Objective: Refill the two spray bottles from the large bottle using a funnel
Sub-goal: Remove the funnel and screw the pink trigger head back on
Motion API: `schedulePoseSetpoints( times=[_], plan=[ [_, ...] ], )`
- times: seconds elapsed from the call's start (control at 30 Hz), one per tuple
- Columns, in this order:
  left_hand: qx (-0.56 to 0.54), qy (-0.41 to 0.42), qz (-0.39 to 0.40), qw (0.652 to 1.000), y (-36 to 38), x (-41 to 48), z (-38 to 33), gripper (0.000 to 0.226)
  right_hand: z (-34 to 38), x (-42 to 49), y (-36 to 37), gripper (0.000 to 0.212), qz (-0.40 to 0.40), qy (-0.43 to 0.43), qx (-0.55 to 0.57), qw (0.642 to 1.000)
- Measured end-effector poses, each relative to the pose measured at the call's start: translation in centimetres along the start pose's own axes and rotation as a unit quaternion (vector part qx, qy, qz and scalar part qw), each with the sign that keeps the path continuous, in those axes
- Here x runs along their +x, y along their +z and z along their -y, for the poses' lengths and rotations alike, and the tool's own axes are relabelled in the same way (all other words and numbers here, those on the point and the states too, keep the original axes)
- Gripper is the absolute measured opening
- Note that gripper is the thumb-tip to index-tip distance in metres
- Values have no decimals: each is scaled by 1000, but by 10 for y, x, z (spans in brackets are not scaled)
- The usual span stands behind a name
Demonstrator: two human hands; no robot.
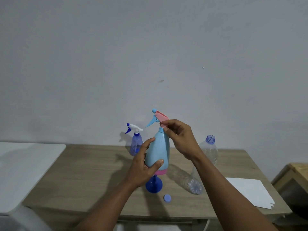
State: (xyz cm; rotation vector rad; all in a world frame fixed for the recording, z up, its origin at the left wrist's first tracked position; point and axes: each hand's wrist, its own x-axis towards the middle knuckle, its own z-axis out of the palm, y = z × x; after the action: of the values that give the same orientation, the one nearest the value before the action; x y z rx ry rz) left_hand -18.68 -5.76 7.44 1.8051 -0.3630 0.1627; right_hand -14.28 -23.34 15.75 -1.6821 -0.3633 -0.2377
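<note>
Two bare forearms came up from the bottom edge, crossing the near side of the wooden counter point(83, 172). Held between them, upright and lifted off the counter, was the light blue spray bottle point(159, 147) with a pink band round its base. The left grip point(141, 165) was wrapped round the lower body, thumb across the front and fingers behind. The right grip point(180, 139) pinched the collar under the pink trigger head point(160, 116), whose nozzle pointed left.

Just beneath the held bottle the blue funnel point(154, 185) sat on the counter, wide mouth down and spout up, with a small blue cap point(167, 198) lying near it on the right. The small translucent blue spray bottle point(137, 145) stood upright at the back, near the wall, its trigger head fitted. The large clear bottle point(210, 147) was uncapped on the right, partly hidden by the right forearm; I could not tell whether it stood or leaned. White paper sheets point(250, 192) lay at the counter's right end.
</note>
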Motion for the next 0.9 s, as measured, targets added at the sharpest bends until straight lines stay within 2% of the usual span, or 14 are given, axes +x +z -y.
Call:
schedulePoseSetpoints(
  times=[0.23,0.37,0.5,0.67,0.9],
  plan=[
    [20,11,2,1000,0,-4,3,80,-6,-3,4,14,-20,2,-2,1000],
    [19,17,3,1000,-1,-4,1,79,-1,-6,1,17,-17,9,44,999],
    [21,14,-2,1000,2,-6,0,79,-1,-6,10,18,-50,-3,13,999],
    [12,13,3,1000,-1,-7,-5,80,2,-8,5,18,-29,7,68,997],
    [4,13,8,1000,-2,-10,-5,80,4,-8,7,19,-31,5,68,997]
  ],
)
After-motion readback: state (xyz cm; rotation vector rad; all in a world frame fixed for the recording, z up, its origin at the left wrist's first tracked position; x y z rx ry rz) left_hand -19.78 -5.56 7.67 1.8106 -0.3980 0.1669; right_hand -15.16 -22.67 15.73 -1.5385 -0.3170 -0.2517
